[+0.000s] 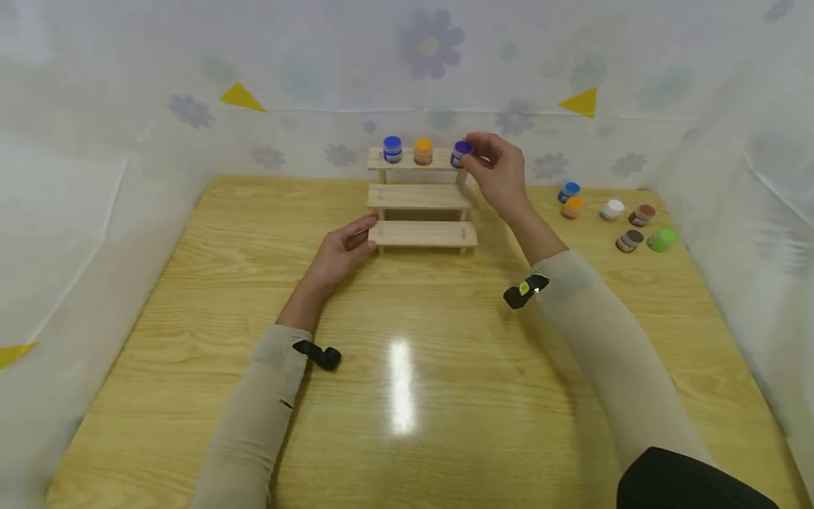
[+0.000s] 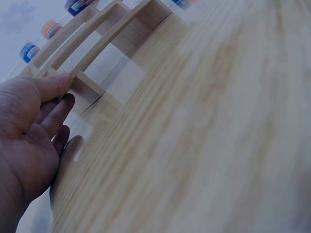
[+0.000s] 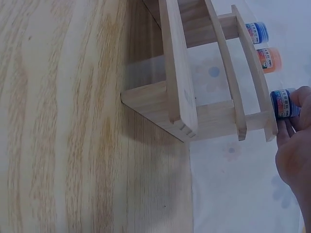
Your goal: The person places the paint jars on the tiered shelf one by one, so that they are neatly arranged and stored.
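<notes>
A three-tier wooden rack stands at the table's back. On its top tier are a blue jar, an orange-lidded jar and, at the right end, a purple-lidded jar. The right hand pinches that purple-lidded jar between thumb and fingers; in the right wrist view the jar rests against the top board. The left hand touches the left end of the lowest tier, its thumb at the board's edge in the left wrist view, where the hand has its fingers loosely bent.
To the right of the rack, on the table, stand several more jars: blue, orange, white, brown, dark and green. A flowered sheet hangs behind.
</notes>
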`<state>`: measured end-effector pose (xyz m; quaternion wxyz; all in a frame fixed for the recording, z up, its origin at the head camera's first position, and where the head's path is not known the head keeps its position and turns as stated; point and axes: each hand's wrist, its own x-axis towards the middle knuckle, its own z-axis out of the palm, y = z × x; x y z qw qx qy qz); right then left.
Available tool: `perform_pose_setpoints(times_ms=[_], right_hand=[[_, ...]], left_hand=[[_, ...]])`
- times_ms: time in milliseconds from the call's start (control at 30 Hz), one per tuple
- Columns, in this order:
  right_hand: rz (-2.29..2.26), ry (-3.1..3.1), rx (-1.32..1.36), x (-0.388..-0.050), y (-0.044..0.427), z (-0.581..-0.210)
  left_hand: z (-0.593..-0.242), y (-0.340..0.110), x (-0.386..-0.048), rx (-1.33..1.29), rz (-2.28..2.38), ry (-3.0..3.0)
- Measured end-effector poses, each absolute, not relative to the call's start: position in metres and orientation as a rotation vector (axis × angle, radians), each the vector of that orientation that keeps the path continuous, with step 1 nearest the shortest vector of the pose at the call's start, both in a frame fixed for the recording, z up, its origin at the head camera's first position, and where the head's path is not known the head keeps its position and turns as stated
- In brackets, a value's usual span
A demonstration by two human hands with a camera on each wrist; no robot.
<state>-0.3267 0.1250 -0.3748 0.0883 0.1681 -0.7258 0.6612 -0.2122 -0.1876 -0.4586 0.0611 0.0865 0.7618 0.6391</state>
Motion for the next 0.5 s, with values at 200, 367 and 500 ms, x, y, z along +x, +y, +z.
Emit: perform_pose_setpoints(times_ms=[200, 367, 500], right_hand=[[1.975, -2.161, 0.457, -0.3322, 0.1219, -0.3727], [1.910, -2.241, 0.444, -0.3331, 0.1203, -0.3721], [1.899, -2.272, 0.423, -0.3316, 0.1182, -0.3698]], left_hand=[[-0.4591, -0.1854, -0.2125, 0.265, 1.941, 2.293], [-0.4595, -0.1860, -0.2132, 0.272, 1.933, 2.299], [-0.4587, -0.1891, -0.2147, 0.281, 1.922, 2.313]])
